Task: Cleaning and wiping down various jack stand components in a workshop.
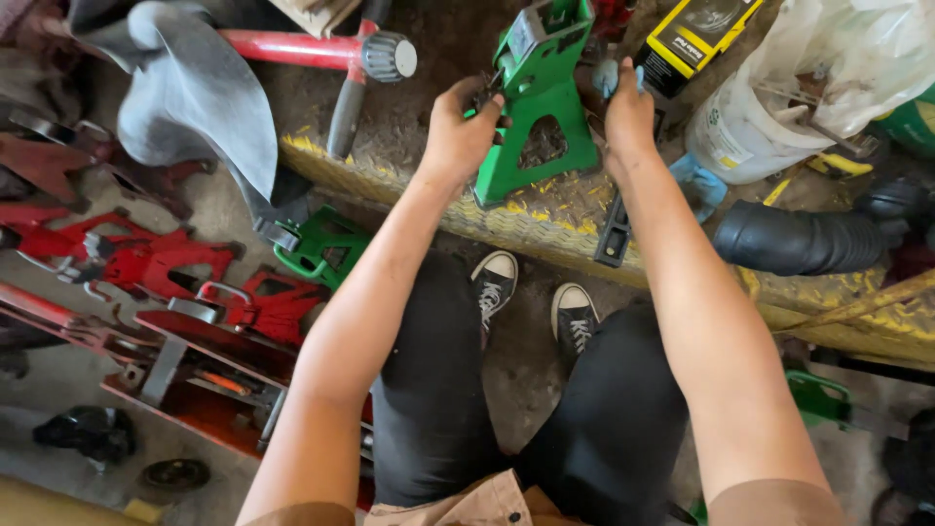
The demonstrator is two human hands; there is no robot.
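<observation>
The green jack stand (539, 102) is cut off at the top edge (its left side hidden by fingers (477, 97)).

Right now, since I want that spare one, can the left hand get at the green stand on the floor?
Probably yes: the left hand grips the upright jack stand, but nothing covers the floor stand.

Bright even daylight, wide-angle edge distortion
</observation>
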